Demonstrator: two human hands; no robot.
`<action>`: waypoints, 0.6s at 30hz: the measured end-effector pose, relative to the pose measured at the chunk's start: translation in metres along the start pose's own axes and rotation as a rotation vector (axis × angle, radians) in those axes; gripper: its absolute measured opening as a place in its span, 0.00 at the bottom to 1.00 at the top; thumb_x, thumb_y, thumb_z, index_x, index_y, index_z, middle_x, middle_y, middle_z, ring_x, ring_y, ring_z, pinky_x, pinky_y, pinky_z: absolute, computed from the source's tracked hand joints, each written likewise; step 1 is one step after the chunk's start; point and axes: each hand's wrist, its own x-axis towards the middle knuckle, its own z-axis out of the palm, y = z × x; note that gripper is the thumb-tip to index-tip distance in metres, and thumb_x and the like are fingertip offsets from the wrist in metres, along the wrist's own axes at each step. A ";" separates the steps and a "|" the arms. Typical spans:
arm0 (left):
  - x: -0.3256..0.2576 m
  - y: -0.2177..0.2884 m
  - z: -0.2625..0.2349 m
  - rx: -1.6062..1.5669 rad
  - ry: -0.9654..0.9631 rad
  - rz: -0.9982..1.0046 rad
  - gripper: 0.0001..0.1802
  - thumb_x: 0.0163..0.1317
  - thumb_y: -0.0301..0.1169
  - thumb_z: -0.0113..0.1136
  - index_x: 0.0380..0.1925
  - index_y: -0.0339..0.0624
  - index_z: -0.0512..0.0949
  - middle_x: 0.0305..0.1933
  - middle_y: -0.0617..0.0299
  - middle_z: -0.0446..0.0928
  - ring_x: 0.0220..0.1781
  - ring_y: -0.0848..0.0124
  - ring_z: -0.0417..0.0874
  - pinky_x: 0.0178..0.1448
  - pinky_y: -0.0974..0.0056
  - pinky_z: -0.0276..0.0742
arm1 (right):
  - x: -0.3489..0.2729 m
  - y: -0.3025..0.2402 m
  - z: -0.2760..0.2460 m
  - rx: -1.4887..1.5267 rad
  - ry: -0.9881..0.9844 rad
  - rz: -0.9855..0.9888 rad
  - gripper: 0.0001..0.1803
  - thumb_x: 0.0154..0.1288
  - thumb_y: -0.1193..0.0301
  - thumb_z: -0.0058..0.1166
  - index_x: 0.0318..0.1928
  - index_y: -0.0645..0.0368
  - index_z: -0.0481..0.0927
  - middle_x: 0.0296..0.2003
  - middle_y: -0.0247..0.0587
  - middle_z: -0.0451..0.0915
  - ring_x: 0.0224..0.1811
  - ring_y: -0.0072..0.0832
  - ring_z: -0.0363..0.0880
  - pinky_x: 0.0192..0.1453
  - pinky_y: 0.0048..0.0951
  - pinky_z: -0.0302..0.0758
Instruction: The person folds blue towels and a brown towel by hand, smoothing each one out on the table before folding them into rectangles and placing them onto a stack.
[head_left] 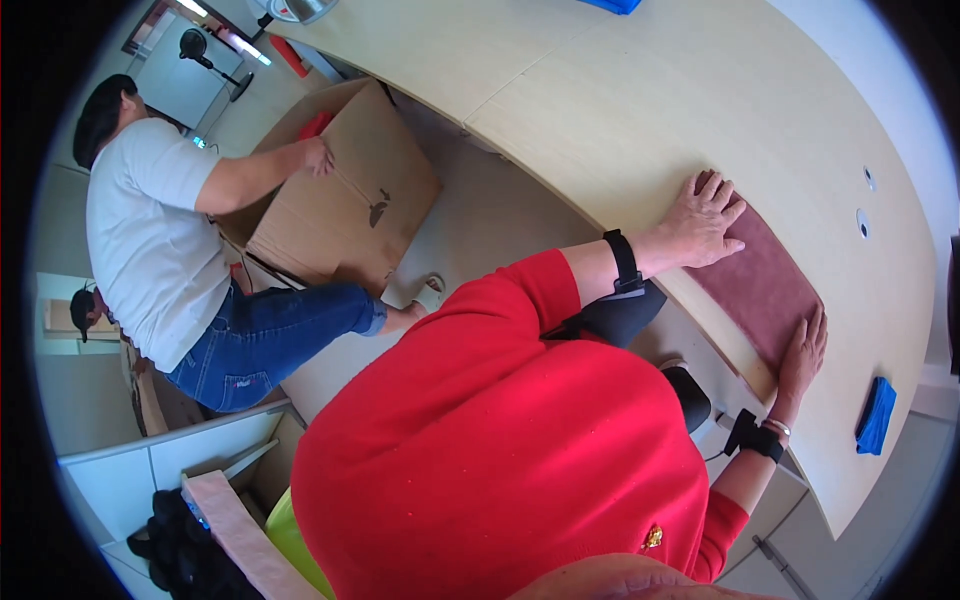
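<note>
A dark red cloth lies spread flat near the edge of a light wooden table. My left hand rests palm down on the cloth's far end, fingers slightly spread. At the near end my right hand presses flat on the cloth at the table's edge. Neither hand grips anything. Both wrists carry a black band, and my red sweater fills the lower middle of the view.
A folded blue cloth lies on the table beyond my right hand, and another blue item sits at the top edge. On the left, another person in a white shirt and jeans handles a cardboard box on the floor.
</note>
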 end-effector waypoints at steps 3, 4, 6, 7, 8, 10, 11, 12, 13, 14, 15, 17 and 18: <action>-0.006 -0.003 0.004 -0.014 -0.005 -0.056 0.37 0.66 0.55 0.47 0.66 0.40 0.65 0.71 0.42 0.58 0.73 0.47 0.54 0.73 0.38 0.46 | -0.010 0.027 0.006 0.024 -0.021 0.051 0.28 0.76 0.54 0.32 0.72 0.49 0.59 0.70 0.42 0.60 0.74 0.39 0.54 0.75 0.38 0.49; -0.003 -0.004 0.004 -0.021 0.001 -0.083 0.37 0.66 0.55 0.47 0.66 0.40 0.64 0.71 0.42 0.58 0.74 0.47 0.55 0.73 0.38 0.46 | -0.008 0.041 0.009 -0.002 -0.018 0.065 0.28 0.76 0.54 0.31 0.71 0.50 0.60 0.70 0.42 0.60 0.73 0.39 0.54 0.75 0.37 0.50; -0.018 -0.009 -0.006 -0.014 -0.043 -0.096 0.37 0.67 0.54 0.46 0.67 0.39 0.63 0.72 0.42 0.57 0.74 0.47 0.54 0.74 0.39 0.46 | -0.029 0.052 0.011 -0.034 -0.065 0.095 0.29 0.76 0.53 0.31 0.71 0.52 0.60 0.70 0.43 0.60 0.74 0.39 0.53 0.75 0.36 0.49; -0.022 -0.011 -0.009 -0.025 -0.060 -0.105 0.37 0.68 0.53 0.45 0.68 0.39 0.61 0.72 0.42 0.55 0.75 0.47 0.53 0.74 0.40 0.45 | -0.030 0.057 0.012 -0.039 -0.065 0.100 0.29 0.76 0.53 0.32 0.71 0.52 0.60 0.70 0.42 0.60 0.74 0.39 0.53 0.75 0.36 0.49; -0.028 -0.015 -0.008 -0.037 -0.081 -0.116 0.36 0.69 0.52 0.44 0.68 0.38 0.60 0.73 0.41 0.54 0.75 0.48 0.52 0.75 0.41 0.45 | -0.035 0.061 0.017 -0.044 -0.069 0.106 0.29 0.76 0.53 0.32 0.71 0.52 0.60 0.70 0.42 0.60 0.74 0.39 0.54 0.75 0.36 0.49; -0.041 -0.019 -0.001 -0.044 -0.088 -0.143 0.36 0.69 0.52 0.44 0.68 0.38 0.60 0.73 0.41 0.54 0.75 0.48 0.52 0.75 0.42 0.44 | -0.042 0.067 0.024 -0.057 -0.082 0.086 0.29 0.76 0.53 0.32 0.71 0.52 0.61 0.70 0.42 0.60 0.74 0.39 0.53 0.75 0.37 0.50; -0.042 -0.026 0.001 -0.068 -0.098 -0.158 0.36 0.69 0.51 0.44 0.68 0.37 0.60 0.73 0.40 0.53 0.75 0.48 0.52 0.76 0.43 0.44 | -0.037 0.065 0.027 -0.086 -0.092 0.081 0.29 0.76 0.53 0.31 0.70 0.52 0.61 0.70 0.42 0.61 0.74 0.39 0.53 0.75 0.37 0.50; -0.038 -0.031 0.002 -0.055 -0.080 -0.159 0.36 0.69 0.51 0.44 0.68 0.37 0.60 0.73 0.40 0.53 0.75 0.48 0.52 0.76 0.43 0.44 | -0.031 0.068 0.030 -0.076 -0.077 0.068 0.29 0.76 0.53 0.31 0.70 0.52 0.61 0.70 0.42 0.61 0.74 0.39 0.53 0.75 0.37 0.50; -0.032 -0.037 0.002 -0.065 -0.076 -0.160 0.36 0.69 0.51 0.44 0.68 0.37 0.60 0.73 0.40 0.53 0.75 0.48 0.52 0.76 0.43 0.43 | -0.023 0.071 0.033 -0.067 -0.080 0.078 0.28 0.76 0.55 0.33 0.70 0.52 0.62 0.70 0.44 0.61 0.73 0.40 0.54 0.75 0.38 0.51; -0.032 -0.034 0.004 -0.086 -0.082 -0.174 0.36 0.69 0.51 0.44 0.68 0.37 0.59 0.73 0.39 0.53 0.75 0.48 0.52 0.76 0.43 0.43 | -0.017 0.072 0.028 -0.067 -0.100 0.085 0.27 0.76 0.56 0.35 0.70 0.53 0.62 0.69 0.45 0.61 0.73 0.41 0.55 0.75 0.38 0.52; -0.031 -0.032 0.007 -0.109 -0.087 -0.187 0.36 0.69 0.50 0.44 0.68 0.37 0.59 0.73 0.39 0.53 0.75 0.48 0.52 0.76 0.43 0.42 | -0.011 0.072 0.023 -0.069 -0.103 0.070 0.27 0.76 0.56 0.35 0.70 0.53 0.62 0.69 0.45 0.61 0.73 0.41 0.55 0.75 0.38 0.52; -0.026 -0.028 0.010 -0.119 -0.075 -0.207 0.36 0.69 0.50 0.45 0.68 0.37 0.60 0.73 0.39 0.53 0.75 0.48 0.52 0.76 0.44 0.42 | -0.002 0.064 0.007 -0.205 -0.057 0.146 0.27 0.75 0.59 0.37 0.70 0.53 0.62 0.69 0.47 0.61 0.72 0.42 0.56 0.74 0.39 0.53; -0.022 -0.027 0.009 -0.130 -0.069 -0.213 0.35 0.69 0.50 0.45 0.68 0.37 0.60 0.73 0.39 0.53 0.75 0.48 0.52 0.76 0.44 0.42 | 0.003 0.057 0.000 -0.272 -0.031 0.186 0.26 0.75 0.60 0.39 0.70 0.53 0.62 0.68 0.48 0.62 0.72 0.43 0.56 0.74 0.39 0.53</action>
